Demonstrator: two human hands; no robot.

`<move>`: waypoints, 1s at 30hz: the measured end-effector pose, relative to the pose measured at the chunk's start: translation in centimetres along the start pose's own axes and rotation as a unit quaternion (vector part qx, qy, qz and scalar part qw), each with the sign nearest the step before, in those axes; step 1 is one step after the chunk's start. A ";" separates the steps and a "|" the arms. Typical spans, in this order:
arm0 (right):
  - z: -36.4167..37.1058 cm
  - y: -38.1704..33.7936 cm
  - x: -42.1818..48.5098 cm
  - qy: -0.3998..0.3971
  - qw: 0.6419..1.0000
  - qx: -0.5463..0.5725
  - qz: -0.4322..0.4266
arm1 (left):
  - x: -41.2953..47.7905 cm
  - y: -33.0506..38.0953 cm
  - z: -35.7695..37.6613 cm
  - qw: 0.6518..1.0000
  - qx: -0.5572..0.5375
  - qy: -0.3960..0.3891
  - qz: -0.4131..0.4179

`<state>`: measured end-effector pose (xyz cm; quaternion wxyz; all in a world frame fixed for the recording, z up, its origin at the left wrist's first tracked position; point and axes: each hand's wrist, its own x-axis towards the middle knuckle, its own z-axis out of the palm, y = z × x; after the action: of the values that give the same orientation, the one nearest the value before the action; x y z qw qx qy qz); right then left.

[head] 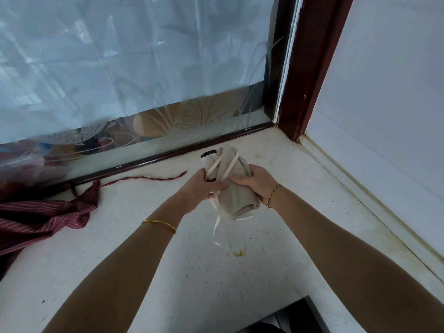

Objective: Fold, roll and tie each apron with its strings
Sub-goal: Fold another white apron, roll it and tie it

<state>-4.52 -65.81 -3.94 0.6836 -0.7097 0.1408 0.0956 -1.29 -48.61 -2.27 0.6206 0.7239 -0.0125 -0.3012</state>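
Observation:
A beige apron [234,188], rolled into a bundle with pale strings crossed around it, is held up above the speckled white counter [168,272]. My right hand [258,182] grips the bundle from the right. My left hand [204,186] holds its left side, fingers curled over the strings. A loose string end [216,227] dangles below the roll. A dark red striped apron [40,219] lies unfolded on the counter at the left, one string [149,179] trailing toward the middle.
A glass pane with a frosted pattern and dark wooden frame [168,153] runs along the counter's far edge. A white wall [384,116] closes the right side. A brown stain [239,253] marks the counter. A dark object [295,318] sits at the near edge.

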 end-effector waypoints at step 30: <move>1.5 1.1 0.2 0.129 0.991 0.041 0.011 | -0.6 -0.7 3.3 0.961 0.172 0.168 0.138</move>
<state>-4.61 -64.30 -5.07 0.6870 -0.6860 0.2395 0.0046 -3.53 -51.11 -2.75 0.5155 0.8511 -0.0590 -0.0798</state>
